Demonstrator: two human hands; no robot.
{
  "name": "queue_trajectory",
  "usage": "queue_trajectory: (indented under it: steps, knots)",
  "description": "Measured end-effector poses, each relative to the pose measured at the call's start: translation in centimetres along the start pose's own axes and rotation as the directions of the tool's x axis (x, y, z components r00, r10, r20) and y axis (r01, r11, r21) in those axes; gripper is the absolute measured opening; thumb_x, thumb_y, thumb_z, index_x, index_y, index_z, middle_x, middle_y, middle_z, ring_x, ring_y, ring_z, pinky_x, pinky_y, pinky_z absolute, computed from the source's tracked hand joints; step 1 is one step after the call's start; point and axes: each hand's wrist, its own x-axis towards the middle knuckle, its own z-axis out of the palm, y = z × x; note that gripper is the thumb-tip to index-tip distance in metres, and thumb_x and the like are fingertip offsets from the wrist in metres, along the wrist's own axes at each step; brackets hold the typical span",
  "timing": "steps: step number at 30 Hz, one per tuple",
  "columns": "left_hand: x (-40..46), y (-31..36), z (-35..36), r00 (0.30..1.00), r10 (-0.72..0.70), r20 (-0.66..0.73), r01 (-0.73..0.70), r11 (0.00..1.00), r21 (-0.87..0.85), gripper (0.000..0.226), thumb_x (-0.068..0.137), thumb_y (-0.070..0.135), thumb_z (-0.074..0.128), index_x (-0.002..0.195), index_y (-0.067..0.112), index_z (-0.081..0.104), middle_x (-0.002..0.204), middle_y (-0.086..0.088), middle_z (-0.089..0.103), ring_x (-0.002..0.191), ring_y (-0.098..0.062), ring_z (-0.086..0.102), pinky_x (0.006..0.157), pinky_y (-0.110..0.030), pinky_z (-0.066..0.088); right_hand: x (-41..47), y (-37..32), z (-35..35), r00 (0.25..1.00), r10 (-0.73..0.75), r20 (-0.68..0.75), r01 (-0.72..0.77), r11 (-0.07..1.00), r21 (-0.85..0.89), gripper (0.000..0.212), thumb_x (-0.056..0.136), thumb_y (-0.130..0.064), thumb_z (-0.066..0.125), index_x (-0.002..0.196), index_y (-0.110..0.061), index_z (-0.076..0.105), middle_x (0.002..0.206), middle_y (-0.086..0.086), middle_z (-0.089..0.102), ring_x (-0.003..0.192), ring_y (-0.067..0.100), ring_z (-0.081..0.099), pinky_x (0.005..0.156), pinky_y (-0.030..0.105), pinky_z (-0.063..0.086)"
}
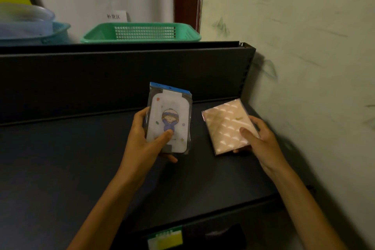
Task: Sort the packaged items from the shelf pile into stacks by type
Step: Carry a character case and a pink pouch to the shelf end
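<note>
Nearest, on the shelf's front edge, sits a yellow-green price label (165, 239). Left hand (145, 140) grips a clear-wrapped white cartoon-print packet (169, 117), thumb across its front. Right hand (256, 135) pinches a glossy pink packet (225, 126) above the dark shelf (60, 158).

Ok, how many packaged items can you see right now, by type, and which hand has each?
White cartoon-print pack with blue header: 1, gripped in the left hand
Pink glossy pack: 1, gripped in the right hand
Total: 2
</note>
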Motion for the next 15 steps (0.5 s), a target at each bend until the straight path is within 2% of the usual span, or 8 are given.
queue_trajectory:
  steps: [4, 6, 8, 11, 13, 15]
  knots:
    - [0.2, -0.7, 1.7, 0.999, -0.034, -0.037, 0.035, 0.999, 0.011, 0.061, 0.068, 0.02, 0.072, 0.118, 0.041, 0.043, 0.115, 0.006, 0.058, 0.088, -0.012, 0.069, 0.048, -0.033, 0.056, 1.2, 1.1, -1.1, 0.998, 0.037, 0.05, -0.031, 0.994, -0.108, 0.04, 0.089, -0.019, 0.062, 0.127, -0.022, 0.048, 0.115, 0.002, 0.06, 0.089, 0.017, 0.064, 0.053, 0.026, 0.054]
    - [0.3, -0.9, 1.8, 0.996, -0.06, -0.066, 0.061, 0.998, 0.014, 0.06, 0.072, 0.015, 0.072, 0.119, 0.039, 0.043, 0.114, 0.005, 0.058, 0.087, -0.011, 0.069, 0.049, -0.033, 0.056, 1.4, 1.2, -1.1, 0.998, -0.005, 0.065, 0.019, 0.975, -0.219, 0.038, 0.087, -0.024, 0.064, 0.122, -0.023, 0.05, 0.107, -0.002, 0.062, 0.083, 0.011, 0.062, 0.053, 0.024, 0.05]
    - [0.4, -1.0, 1.8, 0.992, -0.086, -0.094, 0.089, 0.996, 0.024, 0.059, 0.075, 0.013, 0.071, 0.121, 0.038, 0.043, 0.114, 0.005, 0.058, 0.086, -0.011, 0.069, 0.05, -0.032, 0.056, 1.6, 1.0, -1.3, 0.994, -0.093, 0.056, 0.107, 0.923, -0.369, 0.039, 0.083, -0.029, 0.067, 0.119, -0.023, 0.052, 0.101, -0.007, 0.059, 0.083, 0.007, 0.058, 0.063, 0.023, 0.045]
    - [0.3, -1.1, 1.4, 0.988, -0.103, -0.117, 0.111, 0.992, 0.065, 0.06, 0.075, 0.012, 0.071, 0.122, 0.038, 0.042, 0.113, 0.006, 0.057, 0.084, -0.009, 0.069, 0.051, -0.031, 0.056, 1.9, 0.9, -1.4, 0.982, -0.159, 0.097, 0.185, 0.785, -0.59, 0.047, 0.083, -0.033, 0.066, 0.125, -0.017, 0.051, 0.117, 0.003, 0.052, 0.098, 0.02, 0.054, 0.082, 0.035, 0.045]
    - [0.2, -1.3, 1.0, 0.984, -0.119, -0.132, 0.129, 0.989, 0.076, 0.062, 0.076, 0.012, 0.071, 0.124, 0.036, 0.041, 0.112, 0.005, 0.057, 0.082, -0.008, 0.069, 0.05, -0.031, 0.056, 2.0, 0.8, -1.4, 0.972, -0.194, 0.137, 0.235, 0.706, -0.668, 0.048, 0.085, -0.036, 0.062, 0.128, -0.019, 0.05, 0.126, 0.004, 0.049, 0.11, 0.023, 0.05, 0.095, 0.041, 0.043]
    - [0.1, -1.6, 0.7, 0.977, -0.146, -0.156, 0.16, 0.984, 0.079, 0.063, 0.076, 0.012, 0.071, 0.125, 0.037, 0.04, 0.112, 0.005, 0.057, 0.08, -0.009, 0.07, 0.05, -0.031, 0.056, 2.0, 0.4, -1.2, 0.95, -0.249, 0.188, 0.308, 0.649, -0.696, 0.045, 0.087, -0.039, 0.058, 0.128, -0.023, 0.05, 0.13, 0.001, 0.048, 0.116, 0.02, 0.046, 0.1, 0.039, 0.037]
